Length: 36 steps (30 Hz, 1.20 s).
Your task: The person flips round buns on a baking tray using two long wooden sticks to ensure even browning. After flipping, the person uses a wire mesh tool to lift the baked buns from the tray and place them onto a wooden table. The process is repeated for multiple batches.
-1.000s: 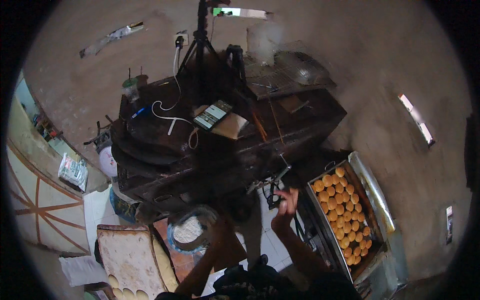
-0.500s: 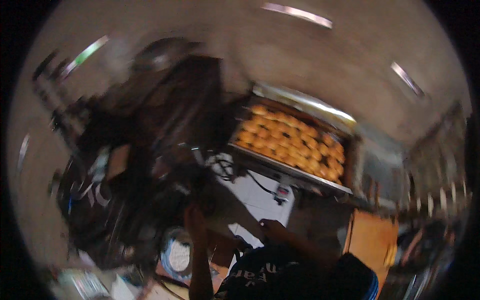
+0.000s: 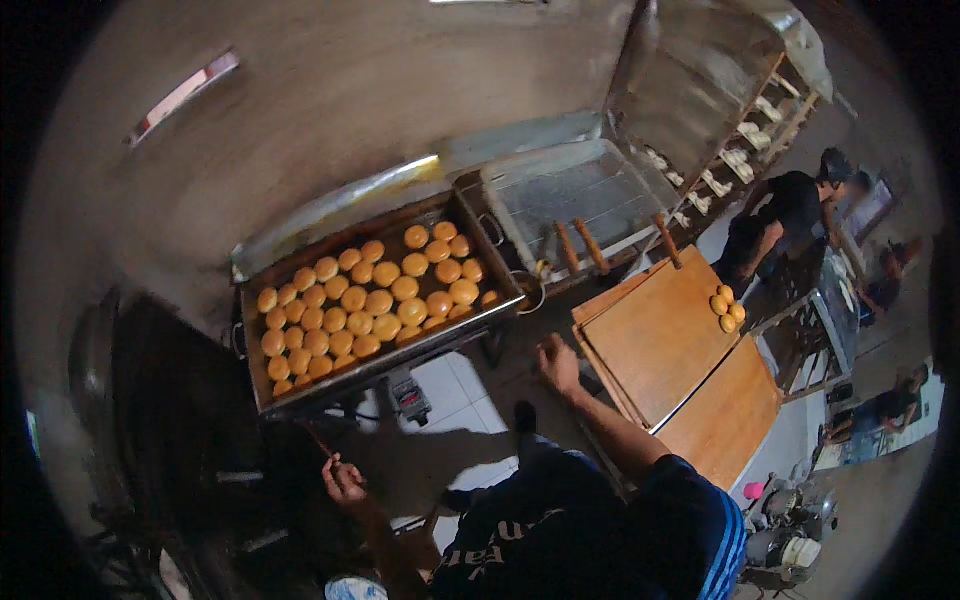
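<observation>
Buns (image 3: 379, 302): round, golden-brown, in loose rows across the pan (image 3: 505, 272), from its L edge over to its R edge; many touching, one alone by the near R corner.
L hand (image 3: 345, 481): fingers closed round a thin reddish stick (image 3: 318, 440), off the pan's near L corner; stick points up twd that corner, can't tell if its tip touches.
R hand (image 3: 557, 363): narrow, fingers loosely curled; can't tell if anything's inside. Btwn pan's near R corner & L edge of the top board.
Top board (image 3: 655, 345): flat, wooden, stacked slightly askew; small bun cluster (image 3: 728, 312) nr its R edge.
Lower board (image 3: 725, 415): orange-brown, along the top board's near edge.
Mesh tray (image 3: 580, 190): grey, beyond pan's R edge.
Handles (image 3: 590, 247): 3, brown, stick-like; 2 at the tray's near edge, 1 at the top board's far corner.
Box (image 3: 409, 397): small, grey w/ red spot, low down past pan's near edge.
Co-worker (image 3: 790, 225): dark clothes & cap, past the top board's R edge.
</observation>
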Available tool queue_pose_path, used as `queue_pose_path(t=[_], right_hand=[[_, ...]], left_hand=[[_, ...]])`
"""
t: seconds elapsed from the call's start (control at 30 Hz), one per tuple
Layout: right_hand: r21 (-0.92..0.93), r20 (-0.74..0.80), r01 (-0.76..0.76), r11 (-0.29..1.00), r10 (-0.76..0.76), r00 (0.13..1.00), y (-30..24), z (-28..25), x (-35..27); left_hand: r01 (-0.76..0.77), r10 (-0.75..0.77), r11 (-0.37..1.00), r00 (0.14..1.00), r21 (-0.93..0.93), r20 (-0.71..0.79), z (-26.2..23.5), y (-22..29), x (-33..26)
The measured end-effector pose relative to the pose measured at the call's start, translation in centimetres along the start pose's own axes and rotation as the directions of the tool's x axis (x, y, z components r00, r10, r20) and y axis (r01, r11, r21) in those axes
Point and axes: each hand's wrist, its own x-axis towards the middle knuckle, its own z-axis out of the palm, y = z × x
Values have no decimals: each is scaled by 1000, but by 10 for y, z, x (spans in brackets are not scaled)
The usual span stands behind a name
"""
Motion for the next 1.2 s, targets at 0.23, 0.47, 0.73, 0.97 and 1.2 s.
queue_pose_path(t=[0.23, 0.47, 0.73, 0.97, 1.2], right_hand=[[-182, -395, -228, 956, 141, 908, 148, -73, 210], [-374, -654, -500, 781, 160, 739, 259, -158, 317], [-656, 100, -242, 715, 399, 911, 328, -246, 388], [-479, -411, 175, 860, -396, 821, 205, -155, 313], [509, 338, 270, 818, -478, 811, 19, -17, 101]], left_hand=[[148, -147, 987, 989, 59, -26, 150, 7, 26], [514, -512, 857, 841, -37, -174, 278, 52, 23], [181, -185, 800, 981, 572, -52, 258, -32, 2], [556, -581, 807, 690, -197, -432, 274, -29, -5], [366, 69, 846, 644, 387, -761, 88, -35, -25]])
